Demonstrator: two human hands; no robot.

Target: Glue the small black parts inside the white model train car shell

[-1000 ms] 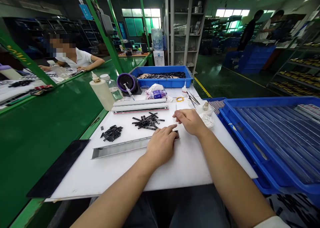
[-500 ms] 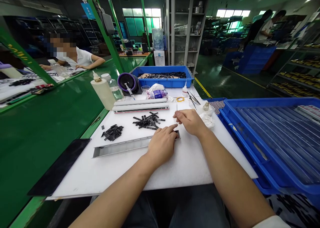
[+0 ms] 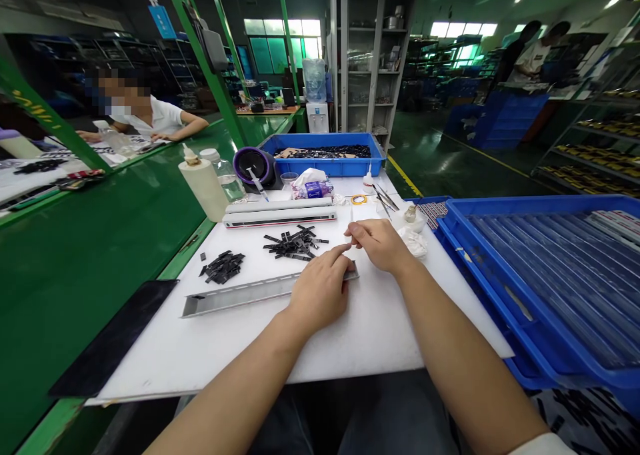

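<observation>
A long, light-grey open channel (image 3: 245,292) lies across the white work board (image 3: 240,355). My left hand (image 3: 320,285) covers its right part, fingers bent over it and the index finger reaching toward my right hand. My right hand (image 3: 375,242) is closed in a pinch just beyond the channel's right end. A thin pale tip shows above those fingers; what it belongs to is hidden. Two piles of small black strips lie behind the channel, a left pile (image 3: 223,267) and a middle pile (image 3: 295,242). A dark piece is inside the channel's left end.
Behind stand a white train-like body (image 3: 280,219), a squeeze bottle (image 3: 203,185), a purple-rimmed black container (image 3: 255,168) with a syringe (image 3: 257,183), and a blue bin (image 3: 325,167). Tweezers (image 3: 387,198) and crumpled tissue (image 3: 414,242) lie right. Blue trays (image 3: 500,295) flank the board. A co-worker (image 3: 155,115) sits left.
The view has shifted slightly. Both hands keep almost the same pose, with the left fingertips now a little closer to the right hand.
</observation>
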